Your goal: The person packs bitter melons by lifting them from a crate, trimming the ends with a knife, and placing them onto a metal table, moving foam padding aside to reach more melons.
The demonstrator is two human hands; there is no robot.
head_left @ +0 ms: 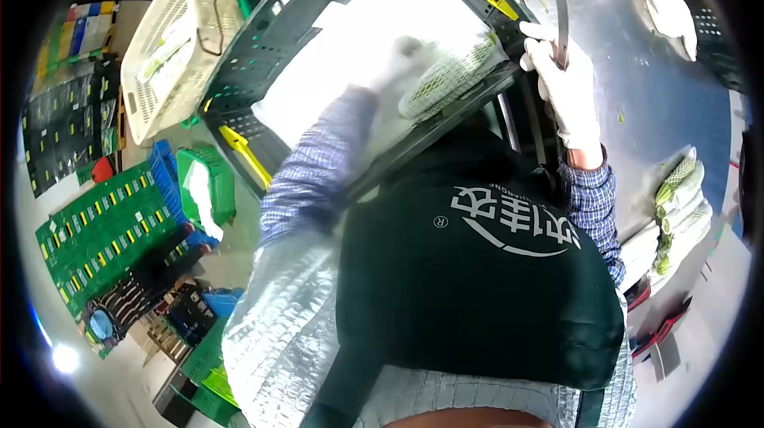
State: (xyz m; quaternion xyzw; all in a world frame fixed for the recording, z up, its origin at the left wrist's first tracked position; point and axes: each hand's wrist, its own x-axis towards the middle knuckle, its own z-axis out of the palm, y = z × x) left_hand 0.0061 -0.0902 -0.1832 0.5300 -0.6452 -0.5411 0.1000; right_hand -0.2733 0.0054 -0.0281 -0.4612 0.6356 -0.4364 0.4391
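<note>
My right hand point(571, 94), in a white glove, is closed round a knife point(562, 14) whose curved blade points up, away from me. My left hand point(394, 66), also white-gloved, is inside a dark grey crate point(274, 50) lined with white paper point(294, 82). Motion smears its fingers, and I cannot tell whether they grip anything. Close beside it, along the crate's near wall, lies a long green vegetable point(450, 78) in a white foam net sleeve.
A metal table point(637, 122) is at my right, with several net-sleeved vegetables point(676, 217) at its near edge and a white bundle point(667, 10) farther back. On the left stand a cream basket point(163, 70), a green crate point(211, 189) and stacked green crates point(103, 229).
</note>
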